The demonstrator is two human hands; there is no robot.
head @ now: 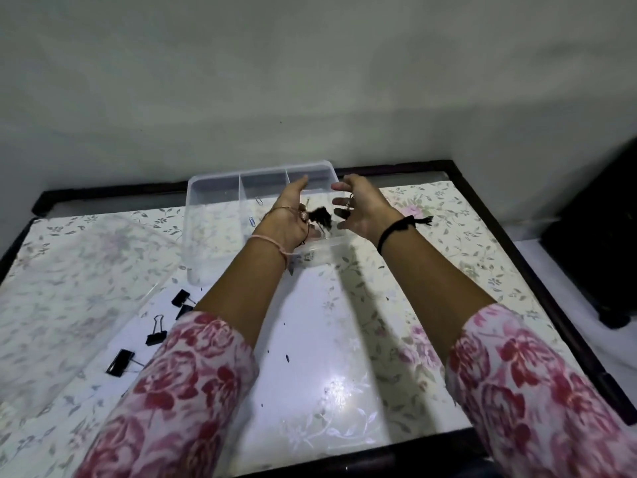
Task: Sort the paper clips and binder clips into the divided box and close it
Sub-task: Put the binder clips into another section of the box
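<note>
A clear divided box (211, 179) stands at the back of the table, with two paper clips (258, 200) lying in its middle part. Both my hands hover over its right side. My left hand (287, 215) is open, palm turned right, fingers straight. Blurred black binder clips (320, 218) are in the air between the two palms, over the box. My right hand (360, 205) has its fingers curled around a black binder clip with wire handles. More binder clips (157, 334) lie loose on the table near my left elbow.
The clear box lid (69, 270) lies on the left of the floral tablecloth. The table has a dark raised frame (537, 270) along its edges. A wall rises just behind the box, and a dark piece of furniture (599, 243) stands to the right.
</note>
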